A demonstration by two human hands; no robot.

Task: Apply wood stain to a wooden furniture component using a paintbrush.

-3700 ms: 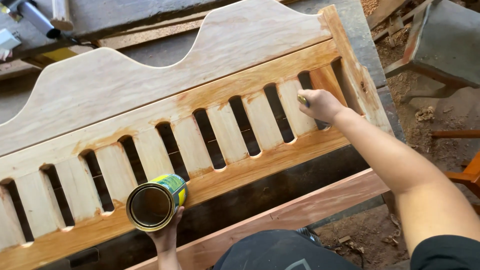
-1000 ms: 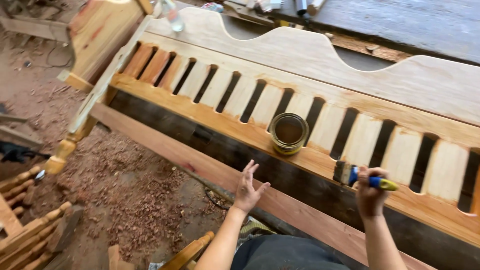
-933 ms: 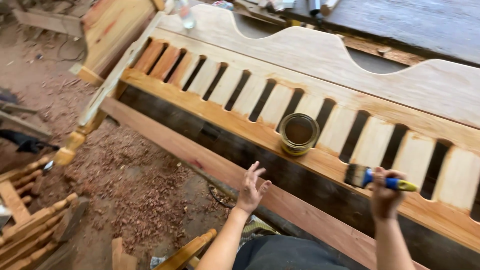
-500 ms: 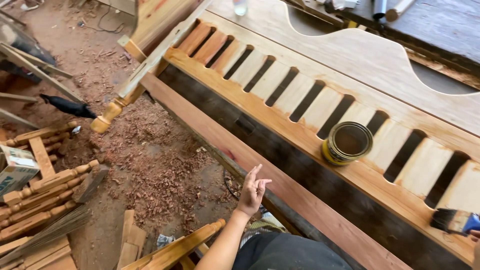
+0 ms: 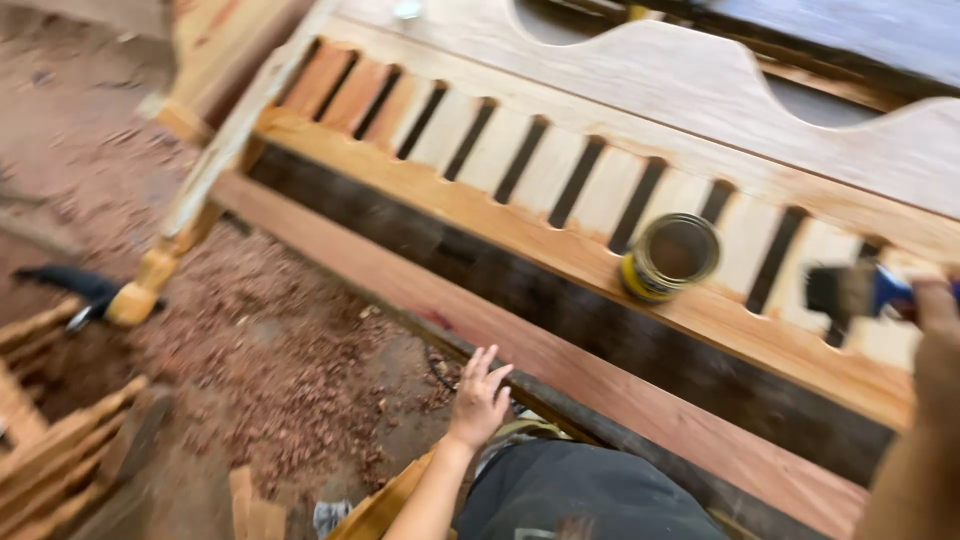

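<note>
My right hand [image 5: 935, 310] grips a paintbrush [image 5: 850, 290] with a blue handle and dark bristles at the right edge, over the slats of a wooden headboard [image 5: 640, 110]. An open round tin [image 5: 672, 255] with a yellow side stands on the headboard's lower rail, left of the brush. My left hand [image 5: 480, 398] hangs free in front of the reddish board [image 5: 420, 290], fingers spread, holding nothing. The frame is blurred by motion.
Wood shavings [image 5: 290, 340] cover the dirt floor at left. A carved leg [image 5: 190, 215] of the headboard slopes down to the floor. Stacked wooden slats [image 5: 60, 455] lie at the lower left beside a dark tool [image 5: 75, 285].
My view swung left and back; the tin sits on the rail, no longer in my left hand. My left hand stays spread and empty, and the brush has come back into sight at right.
</note>
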